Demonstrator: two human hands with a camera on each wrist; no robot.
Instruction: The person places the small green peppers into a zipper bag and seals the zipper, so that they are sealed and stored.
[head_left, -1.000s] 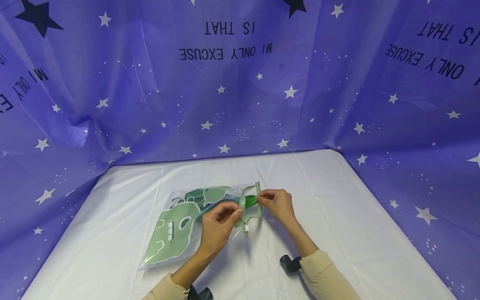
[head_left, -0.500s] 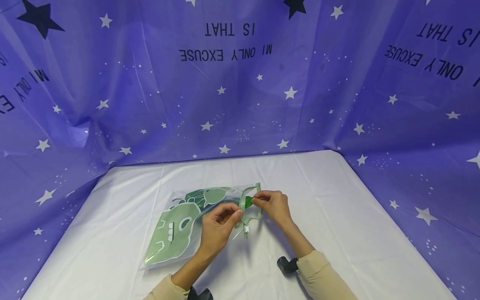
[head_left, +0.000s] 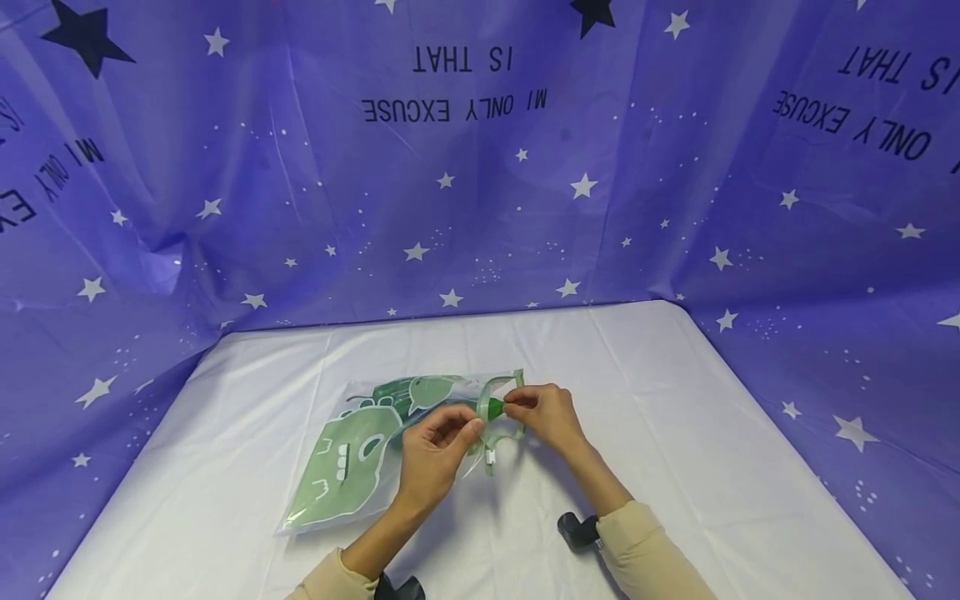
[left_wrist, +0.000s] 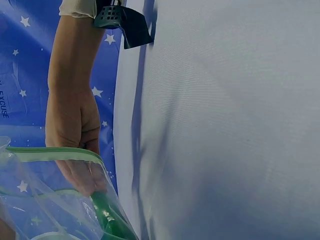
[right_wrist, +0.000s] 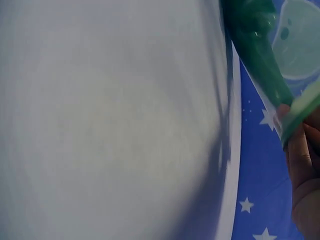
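Observation:
A clear zip bag (head_left: 345,471) with green cartoon prints lies tilted on the table, its green-edged mouth facing right. Inside is a glossy dark green thing (right_wrist: 260,60) with a narrow tapering end; its kind is not clear. My right hand (head_left: 546,414) reaches in at the mouth and pinches that end between thumb and fingertips, also seen through the clear film in the left wrist view. My left hand (head_left: 431,458) pinches the near edge of the bag's mouth between thumb and forefinger. A white zip slider (head_left: 491,457) hangs below the opening.
A white cloth covers the table (head_left: 675,433). Purple curtains (head_left: 480,208) with stars and lettering stand close behind and at both sides. Black wrist cameras sit at the cuffs, such as the right wrist camera (head_left: 577,531).
My right hand has moved a little left into the bag's mouth with the green end, and less of that end shows. My left hand stays at the edge, almost still.

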